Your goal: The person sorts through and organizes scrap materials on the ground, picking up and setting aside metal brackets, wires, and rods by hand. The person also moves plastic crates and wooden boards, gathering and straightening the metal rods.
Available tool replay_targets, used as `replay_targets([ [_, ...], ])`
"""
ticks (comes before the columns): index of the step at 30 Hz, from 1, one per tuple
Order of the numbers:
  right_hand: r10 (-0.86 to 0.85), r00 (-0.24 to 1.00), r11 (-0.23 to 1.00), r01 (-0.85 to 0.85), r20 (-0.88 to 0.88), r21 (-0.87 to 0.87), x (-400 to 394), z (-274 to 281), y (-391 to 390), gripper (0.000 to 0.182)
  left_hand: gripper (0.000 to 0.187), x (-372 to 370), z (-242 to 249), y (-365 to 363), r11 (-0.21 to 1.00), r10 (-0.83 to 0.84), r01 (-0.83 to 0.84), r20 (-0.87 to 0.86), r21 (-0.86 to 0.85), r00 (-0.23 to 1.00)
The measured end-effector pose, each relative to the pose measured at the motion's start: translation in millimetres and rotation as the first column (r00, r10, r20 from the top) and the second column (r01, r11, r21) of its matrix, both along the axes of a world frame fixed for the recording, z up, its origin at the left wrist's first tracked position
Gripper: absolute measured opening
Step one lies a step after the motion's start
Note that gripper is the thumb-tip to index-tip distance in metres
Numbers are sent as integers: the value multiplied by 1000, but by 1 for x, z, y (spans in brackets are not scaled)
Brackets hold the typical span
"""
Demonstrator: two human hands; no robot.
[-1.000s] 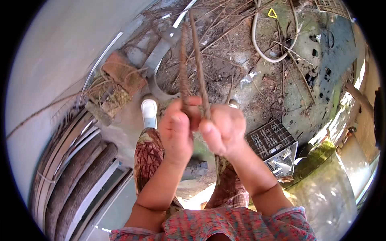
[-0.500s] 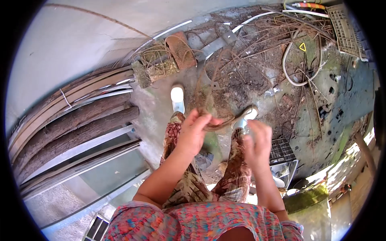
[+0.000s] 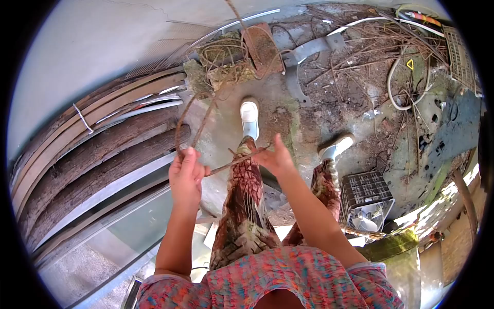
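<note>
A thin brown rope (image 3: 226, 167) stretches between my two hands in front of my thighs. My left hand (image 3: 187, 175) is closed round it, with the thumb pressed on top. From this hand, a loop of the rope rises past the ends of the stacked planks. My right hand (image 3: 278, 159) pinches the rope's other side between its fingers, the thumb pointing up. A short loose tip of rope shows just left of those fingers. Below, the two white shoes (image 3: 249, 110) stand apart on the concrete floor.
Wooden planks (image 3: 113, 147) are stacked along the left wall. A brick (image 3: 262, 49) lies ahead with tangled brown strands beside it. Bent grey metal strips (image 3: 296, 85), dry sticks and a white hose ring (image 3: 393, 92) lie right of it. A black crate (image 3: 365, 188) stands at my right.
My left hand has moved left and down, and my right hand has come left onto the rope, drawing it out between them. The view has shifted, and the right foot now stands farther right.
</note>
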State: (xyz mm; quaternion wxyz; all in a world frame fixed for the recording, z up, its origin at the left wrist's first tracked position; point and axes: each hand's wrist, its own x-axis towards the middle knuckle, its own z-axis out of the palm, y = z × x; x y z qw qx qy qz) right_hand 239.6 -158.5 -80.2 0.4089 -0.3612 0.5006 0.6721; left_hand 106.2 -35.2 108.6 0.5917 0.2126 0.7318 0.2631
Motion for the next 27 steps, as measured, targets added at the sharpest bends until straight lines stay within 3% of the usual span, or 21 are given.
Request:
replay_targets([
  [4,74,994,992,-65,-78,108,-78,-27,36,79,20,-39,-12,30,999,14,-15,12,36,1000],
  [6,281,952,947,-296,-123,-125,-106,-15,64,71,22,-53,-21,40,999,-32,32,12,11,999],
  [7,283,951,945,-299,-123,-133,-115,-12,73,71,22,-60,-26,44,1000,-29,29,14,3,999],
  [9,-105,968,959,38,-227,-282,-129,-12,83,57,21,-71,-37,48,992,-125,125,39,3,991],
  [10,-102,969,956,33,-224,-290,-136,-21,81,57,21,-79,-43,49,993,-119,120,42,-6,992],
  [12,-277,960,949,265,-51,-168,-151,-49,77,36,17,-103,-57,49,965,-261,261,15,20,965],
  [13,-274,961,949,263,-46,-173,-156,-63,78,36,17,-113,-64,52,966,-257,257,20,14,966],
  [15,-271,958,957,279,95,-84,-165,-88,80,21,18,-136,-79,62,829,-535,558,-338,-33,774],
  [16,-245,964,955,259,103,-147,-162,-81,91,14,18,-147,-88,67,828,-538,559,-334,-36,774],
  [18,-195,977,975,203,86,-95,-156,-72,107,12,23,-169,-110,82,904,-425,412,-145,-111,893],
  [22,-119,992,993,118,43,27,-151,-91,111,5,25,-196,-159,119,854,-505,492,-41,-169,862],
  [25,-161,982,980,147,100,132,-154,-117,117,2,27,-205,-207,147,829,-543,531,-21,-176,840],
  [27,-169,975,982,154,142,106,-154,-134,129,3,28,-209,-241,163,820,-550,548,37,-164,834],
])
